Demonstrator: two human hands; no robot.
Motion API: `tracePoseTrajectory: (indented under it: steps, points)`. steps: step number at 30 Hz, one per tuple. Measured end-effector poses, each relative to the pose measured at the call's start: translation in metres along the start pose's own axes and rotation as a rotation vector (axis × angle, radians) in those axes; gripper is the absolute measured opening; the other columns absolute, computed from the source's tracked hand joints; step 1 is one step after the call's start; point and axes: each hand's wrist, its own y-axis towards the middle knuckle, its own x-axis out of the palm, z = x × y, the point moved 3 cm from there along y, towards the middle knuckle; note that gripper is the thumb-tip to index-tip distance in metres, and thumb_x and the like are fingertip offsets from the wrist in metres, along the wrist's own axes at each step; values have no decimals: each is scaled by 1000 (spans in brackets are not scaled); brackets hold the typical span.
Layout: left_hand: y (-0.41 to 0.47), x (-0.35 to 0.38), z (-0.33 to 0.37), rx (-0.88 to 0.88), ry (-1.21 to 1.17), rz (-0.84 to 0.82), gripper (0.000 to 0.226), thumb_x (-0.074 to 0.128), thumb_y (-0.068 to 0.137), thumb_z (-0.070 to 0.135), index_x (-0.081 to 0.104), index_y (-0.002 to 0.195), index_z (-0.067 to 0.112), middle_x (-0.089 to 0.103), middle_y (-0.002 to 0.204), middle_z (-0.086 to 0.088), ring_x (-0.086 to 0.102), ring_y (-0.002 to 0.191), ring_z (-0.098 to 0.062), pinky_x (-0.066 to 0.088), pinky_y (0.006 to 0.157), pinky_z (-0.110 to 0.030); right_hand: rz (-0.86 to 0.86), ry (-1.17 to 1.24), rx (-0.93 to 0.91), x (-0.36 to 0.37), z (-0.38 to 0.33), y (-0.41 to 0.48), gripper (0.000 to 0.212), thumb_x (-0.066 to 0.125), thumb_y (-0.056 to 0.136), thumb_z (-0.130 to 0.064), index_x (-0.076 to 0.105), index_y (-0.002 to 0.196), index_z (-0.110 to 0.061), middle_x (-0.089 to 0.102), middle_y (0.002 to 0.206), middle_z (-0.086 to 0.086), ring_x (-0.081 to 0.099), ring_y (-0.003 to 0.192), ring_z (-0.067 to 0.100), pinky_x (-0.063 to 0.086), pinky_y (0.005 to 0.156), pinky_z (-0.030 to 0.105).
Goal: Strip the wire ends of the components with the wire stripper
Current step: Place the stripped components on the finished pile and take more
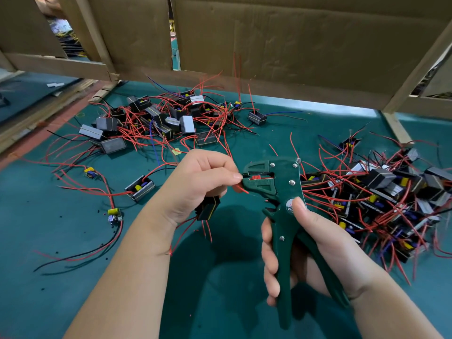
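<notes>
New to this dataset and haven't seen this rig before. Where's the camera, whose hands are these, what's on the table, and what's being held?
There is no robot here. A person works bare-handed, and the one picture comes from a wide-angle camera on their head, looking down at the hands. The right hand grips a green stripper by its handles. The left hand pinches a red wire at the stripper's head, with a small black component tucked under the palm. Whether the wire sits in the jaws is unclear. Similar components with red leads lie on the teal mat in a left heap and a right heap. Cardboard stands behind.
</notes>
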Motion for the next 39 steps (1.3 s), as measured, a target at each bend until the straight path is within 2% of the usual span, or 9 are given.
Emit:
tracePoseTrajectory:
  steps: [3,7,10,15,20,25,30,34,39]
  points:
    - [1,1,-2,-2,58,-20,14,61,68,29,67,59,20,39,45,10,22,47,-11,16,47,-24,73,44,-26,3,4,3,61,68,71,-69,63,86,-9,58,70,19,61,57,32,54,61,49]
    - [6,-2,-11,-131,144,35,27,46,77,23,62,72,1,25,47,8,18,44,-7,16,43,-20,360,34,-83,6,13,12,61,70,64,-72,61,72,-12,51,60,17,53,43,28,49,49,40]
    - [7,3,-17,-202,328,14,22,46,74,26,62,70,11,30,44,12,24,44,-6,20,47,-24,586,11,-106,-1,12,14,62,73,57,-72,56,65,-13,46,55,14,44,36,25,45,45,32]
    - [9,4,-18,-187,327,-7,27,46,81,35,63,67,19,36,43,14,32,43,-1,24,46,-14,498,130,-118,0,4,10,54,64,63,-67,58,64,-13,46,54,12,44,36,23,45,44,31]
    - [9,-6,-21,-182,343,103,40,38,88,47,66,65,28,27,48,12,21,47,-9,19,47,-24,528,173,-236,-12,-13,1,45,54,70,-58,58,62,-14,46,56,11,46,40,25,46,43,34]
    - [10,-8,-21,-147,296,168,32,44,86,40,61,63,26,28,49,13,22,48,-8,20,48,-24,407,155,-105,-7,-4,1,48,64,62,-54,61,76,-8,53,64,18,55,49,30,52,51,42]
    - [10,-4,-17,-82,221,173,19,52,84,32,63,69,28,30,48,14,23,47,-6,21,46,-19,271,211,-70,2,4,7,36,68,67,-36,65,83,-4,58,77,22,61,64,36,55,65,50]
    - [9,-1,-13,-31,236,186,16,63,90,21,61,74,17,43,47,17,32,46,1,27,47,-10,178,282,-97,6,2,8,55,84,51,-37,65,90,-2,59,80,24,62,67,39,54,67,52]
    - [7,3,-8,0,283,173,20,57,95,16,62,76,15,47,48,20,40,46,3,30,49,-6,88,255,-100,9,1,6,49,80,60,-38,66,92,-4,60,81,23,63,69,39,54,70,52]
